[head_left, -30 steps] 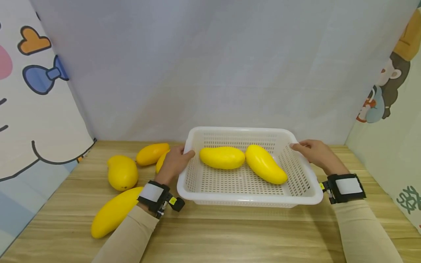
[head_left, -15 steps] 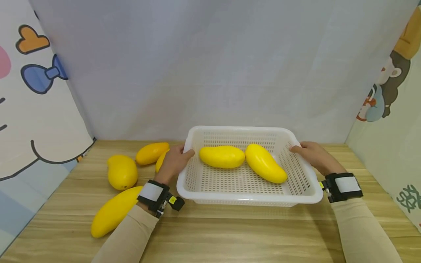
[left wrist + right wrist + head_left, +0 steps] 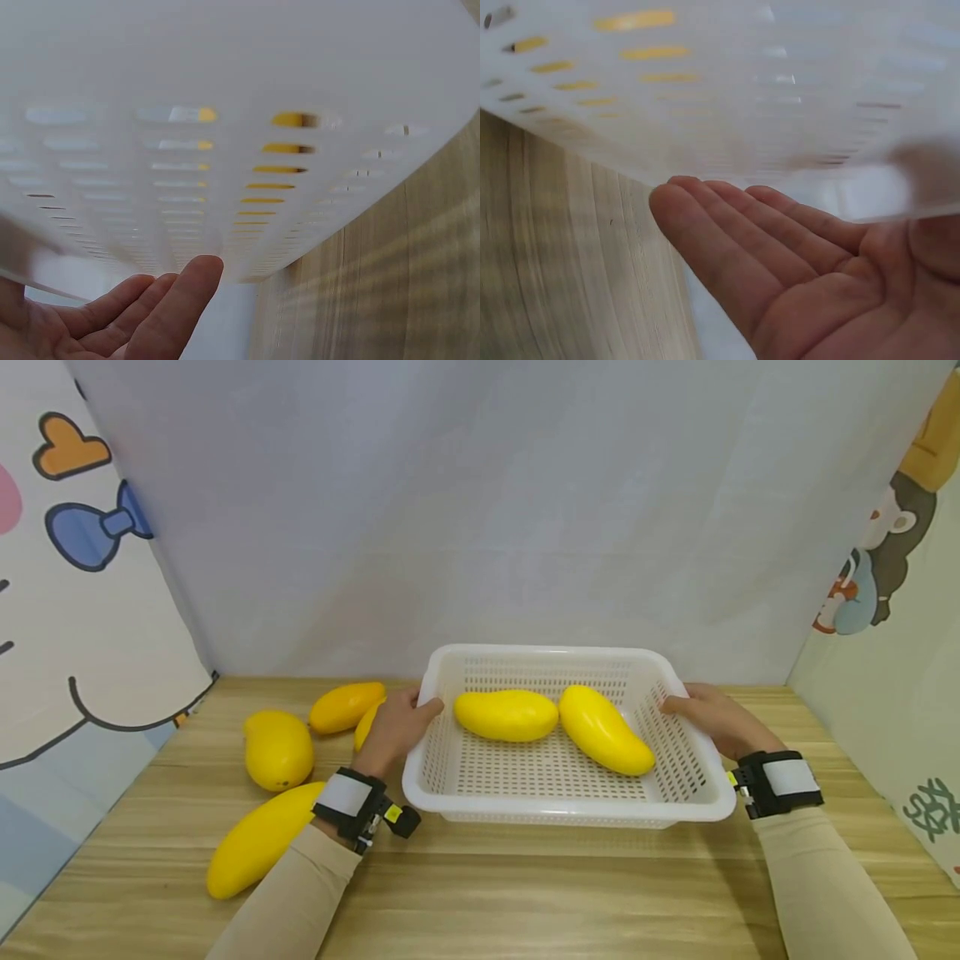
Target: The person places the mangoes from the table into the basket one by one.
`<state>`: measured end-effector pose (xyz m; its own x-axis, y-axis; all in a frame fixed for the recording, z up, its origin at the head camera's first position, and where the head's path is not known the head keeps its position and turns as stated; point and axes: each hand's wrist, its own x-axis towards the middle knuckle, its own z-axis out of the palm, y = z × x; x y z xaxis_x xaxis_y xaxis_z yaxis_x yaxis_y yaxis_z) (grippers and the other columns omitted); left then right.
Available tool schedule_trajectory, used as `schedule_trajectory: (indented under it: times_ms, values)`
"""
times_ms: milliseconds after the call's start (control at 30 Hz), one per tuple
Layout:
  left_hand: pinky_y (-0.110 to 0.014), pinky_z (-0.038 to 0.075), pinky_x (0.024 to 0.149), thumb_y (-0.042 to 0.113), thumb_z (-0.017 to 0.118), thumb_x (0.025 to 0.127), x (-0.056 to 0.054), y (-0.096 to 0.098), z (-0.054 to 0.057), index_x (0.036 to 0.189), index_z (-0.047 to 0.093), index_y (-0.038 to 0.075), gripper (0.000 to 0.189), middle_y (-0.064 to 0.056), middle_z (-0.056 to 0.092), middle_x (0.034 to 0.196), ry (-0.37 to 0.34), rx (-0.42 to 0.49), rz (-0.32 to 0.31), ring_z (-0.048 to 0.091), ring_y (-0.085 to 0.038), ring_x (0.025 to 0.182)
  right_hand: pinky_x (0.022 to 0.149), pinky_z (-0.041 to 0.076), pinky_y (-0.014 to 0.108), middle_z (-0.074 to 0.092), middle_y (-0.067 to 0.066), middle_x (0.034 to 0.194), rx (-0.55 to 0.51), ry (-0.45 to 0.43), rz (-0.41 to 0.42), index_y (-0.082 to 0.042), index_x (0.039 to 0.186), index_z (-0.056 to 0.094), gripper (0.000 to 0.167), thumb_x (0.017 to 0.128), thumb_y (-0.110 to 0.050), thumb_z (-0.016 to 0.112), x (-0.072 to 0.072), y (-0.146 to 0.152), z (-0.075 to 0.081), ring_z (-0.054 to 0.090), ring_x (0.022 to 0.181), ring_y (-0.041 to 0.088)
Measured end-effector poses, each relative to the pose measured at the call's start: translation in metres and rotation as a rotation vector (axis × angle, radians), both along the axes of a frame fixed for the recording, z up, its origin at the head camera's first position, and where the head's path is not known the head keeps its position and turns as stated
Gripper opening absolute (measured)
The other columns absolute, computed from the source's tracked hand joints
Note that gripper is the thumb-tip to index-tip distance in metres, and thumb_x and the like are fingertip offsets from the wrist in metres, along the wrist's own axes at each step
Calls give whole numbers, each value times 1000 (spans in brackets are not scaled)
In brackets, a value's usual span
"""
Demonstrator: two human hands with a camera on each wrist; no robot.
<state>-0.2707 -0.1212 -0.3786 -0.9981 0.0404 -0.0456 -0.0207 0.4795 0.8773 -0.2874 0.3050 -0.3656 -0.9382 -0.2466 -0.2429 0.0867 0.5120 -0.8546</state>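
Note:
A white perforated plastic basket [image 3: 566, 811] is held between my two hands in the head view. My left hand [image 3: 401, 727] grips its left end, thumb over the rim. On the right end, my right hand [image 3: 712, 714] holds on the same way. Both wrist views show the fingers [image 3: 176, 311] [image 3: 720, 247] extended along the outside of the slotted wall. Two yellow mangoes lie in the basket: one mango [image 3: 506, 716] sideways at left, the other mango [image 3: 606, 731] slanting at right.
Left of the basket, several more mangoes rest on the wood-grain table [image 3: 525, 902]: a round one [image 3: 278, 750], a long one [image 3: 262, 839], a small one [image 3: 347, 707], and one partly behind my left hand. A pale curtain [image 3: 510, 510] hangs behind.
My right hand and wrist have shifted slightly, the thumb moving a little nearer along the basket's rim. The basket, the mangoes and my left hand keep their arrangement.

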Motion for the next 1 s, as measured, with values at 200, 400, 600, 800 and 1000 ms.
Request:
schedule_trajectory:
  times_ms: [200, 400, 600, 800, 1000]
  values:
    - [-36, 61, 65, 28, 51, 101, 0, -1, -1, 138, 54, 1, 46, -20, 69, 109, -4, -3, -3, 73, -27, 81, 71, 61, 52, 64, 31, 116, -29, -14, 7, 12, 149, 29, 59, 104, -23, 46, 0, -1, -1, 74, 87, 38]
    - [-36, 61, 65, 28, 51, 101, 0, -1, -1, 139, 54, 2, 46, -20, 69, 110, 4, -8, -7, 73, -27, 82, 72, 61, 52, 66, 29, 114, -25, -13, -4, 12, 148, 31, 57, 104, -22, 46, 0, -1, 0, 74, 86, 37]
    - [-36, 61, 64, 28, 51, 100, -1, -1, 0, 138, 55, 1, 46, -21, 69, 109, 9, 8, -17, 74, -27, 81, 72, 61, 52, 65, 30, 115, -33, -19, 1, 12, 149, 28, 58, 105, -23, 44, 1, 0, 1, 74, 86, 37]
    - [-36, 61, 65, 28, 50, 102, -1, -2, 1, 140, 54, 1, 47, -21, 69, 109, 0, 43, -35, 74, -26, 81, 71, 61, 52, 65, 30, 115, -35, -25, -5, 13, 149, 27, 58, 105, -22, 43, 0, -1, 0, 74, 86, 36]
    - [-36, 61, 68, 27, 50, 102, 0, -4, 0, 144, 51, 3, 48, -20, 68, 113, -21, 88, -32, 73, -27, 85, 71, 61, 52, 65, 30, 114, -32, -24, -3, 13, 148, 30, 57, 105, -21, 43, -1, -1, -1, 74, 86, 37]
